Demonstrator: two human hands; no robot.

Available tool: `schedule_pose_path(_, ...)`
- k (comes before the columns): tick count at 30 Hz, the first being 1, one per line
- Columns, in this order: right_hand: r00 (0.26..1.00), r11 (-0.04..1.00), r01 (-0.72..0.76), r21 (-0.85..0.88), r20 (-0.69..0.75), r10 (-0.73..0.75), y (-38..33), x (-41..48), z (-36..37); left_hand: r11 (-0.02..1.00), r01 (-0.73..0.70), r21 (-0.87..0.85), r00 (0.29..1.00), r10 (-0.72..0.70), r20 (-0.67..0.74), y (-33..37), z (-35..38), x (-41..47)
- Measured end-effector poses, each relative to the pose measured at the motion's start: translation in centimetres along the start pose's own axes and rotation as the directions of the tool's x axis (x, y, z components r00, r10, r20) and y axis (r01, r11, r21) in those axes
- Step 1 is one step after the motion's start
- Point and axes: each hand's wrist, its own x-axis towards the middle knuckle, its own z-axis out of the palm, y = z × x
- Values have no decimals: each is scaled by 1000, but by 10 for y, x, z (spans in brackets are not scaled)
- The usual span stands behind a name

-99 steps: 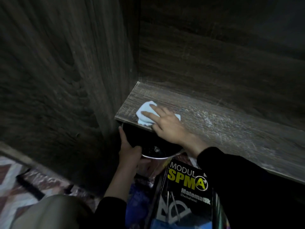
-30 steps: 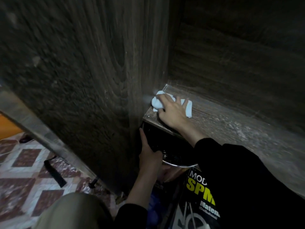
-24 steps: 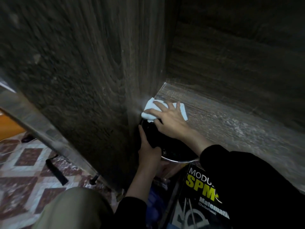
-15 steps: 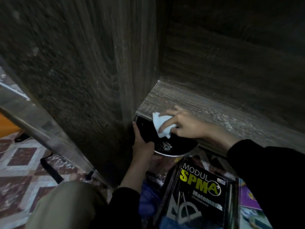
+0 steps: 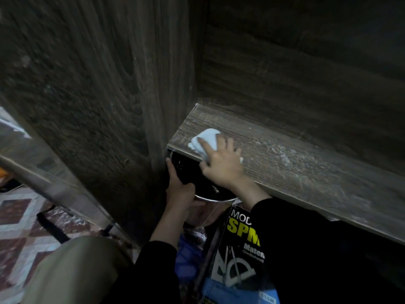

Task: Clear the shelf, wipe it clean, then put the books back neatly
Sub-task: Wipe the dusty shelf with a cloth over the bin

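The dark wooden shelf board runs from the left corner to the right edge, with pale dust streaks on it. My right hand presses a white cloth flat on the shelf's left front corner. Just under that edge my left hand grips the rim of a round black metal-rimmed bin. A black book with yellow "SPM" lettering lies below the shelf, partly hidden by my right sleeve.
The cabinet's side panel rises at the left and its back wall stands behind the shelf. A patterned red and white floor shows at the lower left. My knee is at the bottom.
My right hand lifted the cloth from over the bin and put it back flat on the shelf's left front corner. The left hand kept its hold on the bin.
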Motion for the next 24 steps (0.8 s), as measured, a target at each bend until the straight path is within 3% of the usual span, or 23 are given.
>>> schedule_pose_path(3,990,990,139,38,-18,-138,-12,-12,1,999,-35,34,999,35,-11,-2,1,1)
schedule_pose_path(5,985,930,161,331,-116,-129,-5,-17,-2,1000,-22,10,1000,22,-4,-2,3,0)
schedule_pose_path(7,970,804,108,585,-241,45,10,-26,-7,1000,-13,1,1000,13,17,-3,5,0)
schedule_pose_path(9,902,750,-17,661,-313,296,32,-41,-13,1000,-9,-3,999,10,32,-2,6,-2)
schedule_pose_path(12,749,736,-276,618,-341,568,83,-70,-20,1000,-8,-14,999,9,39,-4,5,-1)
schedule_pose_path(15,602,653,-552,519,-295,742,129,-96,-17,1000,-10,-17,999,10,38,-6,4,1)
schedule_pose_path(17,559,591,-697,407,-207,803,140,-104,-7,1000,-8,-17,999,9,49,-7,5,0)
schedule_pose_path(21,611,631,-729,265,-165,774,106,-88,4,1000,0,5,998,-1,60,-8,7,-2)
schedule_pose_path(24,730,740,-632,231,-146,668,51,-64,10,1000,-6,23,998,5,60,-9,7,-1)
